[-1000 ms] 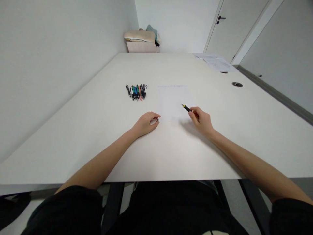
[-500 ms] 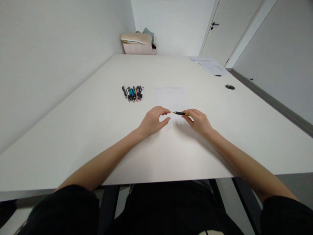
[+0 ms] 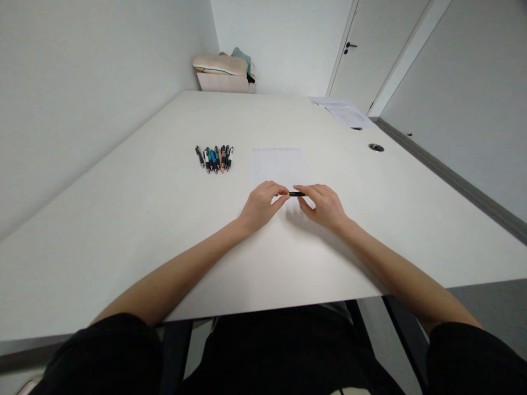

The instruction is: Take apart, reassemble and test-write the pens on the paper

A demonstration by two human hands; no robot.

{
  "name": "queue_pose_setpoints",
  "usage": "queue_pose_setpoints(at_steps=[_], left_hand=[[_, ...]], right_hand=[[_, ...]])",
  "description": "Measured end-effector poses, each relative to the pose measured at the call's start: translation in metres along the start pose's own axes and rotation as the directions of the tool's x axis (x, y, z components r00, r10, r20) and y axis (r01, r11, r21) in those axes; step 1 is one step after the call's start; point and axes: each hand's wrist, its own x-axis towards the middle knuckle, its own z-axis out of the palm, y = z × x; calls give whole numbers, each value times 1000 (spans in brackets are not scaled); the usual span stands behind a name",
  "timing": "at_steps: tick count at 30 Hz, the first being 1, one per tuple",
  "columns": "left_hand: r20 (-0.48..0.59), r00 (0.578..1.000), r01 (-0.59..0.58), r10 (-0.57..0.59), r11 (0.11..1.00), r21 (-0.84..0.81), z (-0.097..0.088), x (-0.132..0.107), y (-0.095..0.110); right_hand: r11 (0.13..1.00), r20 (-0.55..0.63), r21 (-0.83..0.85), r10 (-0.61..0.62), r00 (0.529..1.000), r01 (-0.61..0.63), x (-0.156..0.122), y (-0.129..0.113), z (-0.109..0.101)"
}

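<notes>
A black and yellow pen (image 3: 296, 194) lies crosswise between my two hands, above the near part of a sheet of paper (image 3: 278, 164). My left hand (image 3: 263, 204) pinches the pen's left end between thumb and fingertips, which hide its tip. Around the right end is my right hand (image 3: 325, 206), its fingers bent and closed on the pen, with the thumb a little below it. Printed or written lines run along the sheet's far edge.
A row of several pens (image 3: 214, 159) in black, white, green, blue and pink lies left of the sheet. More papers (image 3: 348, 114) rest at the far right, near a round cable grommet (image 3: 376, 147). Beyond the white table (image 3: 164, 181), folded cloths (image 3: 220, 65) sit on a box.
My left hand has closed on the pen's tip end, which stood free before. The right hand's fingers have shifted along the pen toward the left. The view has turned slightly right.
</notes>
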Motion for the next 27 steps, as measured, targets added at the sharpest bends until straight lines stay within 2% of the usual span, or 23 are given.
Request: queue_pose_setpoints(at_steps=[7, 10, 16, 21, 27], left_hand=[[14, 1000, -21, 21, 1000, -3, 2, -3, -5], [-3, 1000, 6, -6, 1000, -10, -2, -4, -10], [1, 1000, -17, 17, 1000, 16, -4, -5, -15], [6, 1000, -2, 2, 1000, 21, -3, -6, -13], [41, 998, -50, 50, 999, 16, -3, -6, -10]], right_hand=[[998, 77, -66, 1, 997, 4, 2, -5, 3], [995, 79, -102, 0, 997, 8, 1, -1, 5], [992, 91, -129, 21, 996, -9, -1, 4, 5], [996, 108, -90, 20, 994, -10, -2, 3, 3], [993, 72, -117, 10, 997, -2, -1, 1, 2]])
